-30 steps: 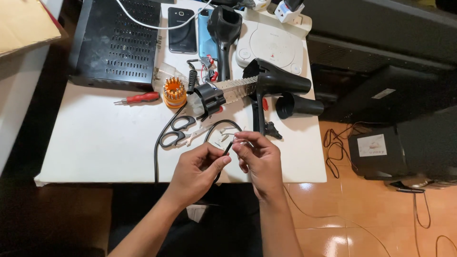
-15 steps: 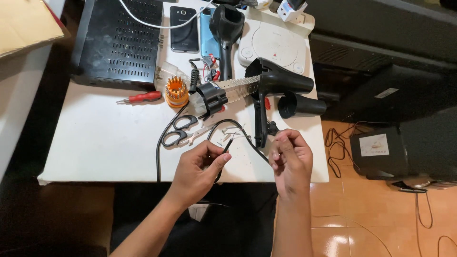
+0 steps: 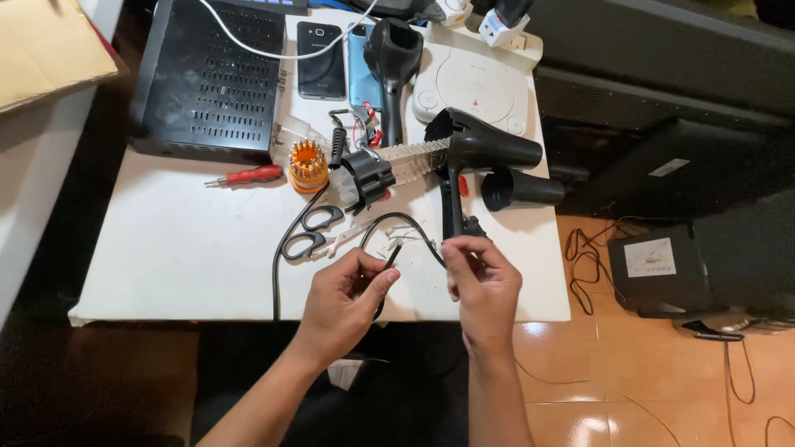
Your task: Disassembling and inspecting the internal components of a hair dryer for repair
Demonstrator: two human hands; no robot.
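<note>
My left hand (image 3: 348, 302) pinches the cut end of a black power cord (image 3: 389, 258) over the front edge of the white table (image 3: 182, 257). My right hand (image 3: 484, 281) grips the same cord further along, where it arches up between the two hands, close to the handle of a black hair dryer (image 3: 476, 153). The dryer lies taken apart, with its metal heater core (image 3: 414, 157) and a black ring piece (image 3: 364, 175) beside it. Bare wire ends show at the cord tip.
Black-handled scissors (image 3: 315, 232), an orange bit holder (image 3: 306, 164) and a red screwdriver (image 3: 248, 175) lie left of the dryer. A black vented box (image 3: 211, 79), two phones (image 3: 319, 50), a white game console (image 3: 468, 79) and a black nozzle (image 3: 517, 189) stand behind. Dark equipment sits on the tiled floor at right.
A second ago both hands were close together on the cord end. The right hand swung out to the right, then came back in and took the cord by the dryer handle.
</note>
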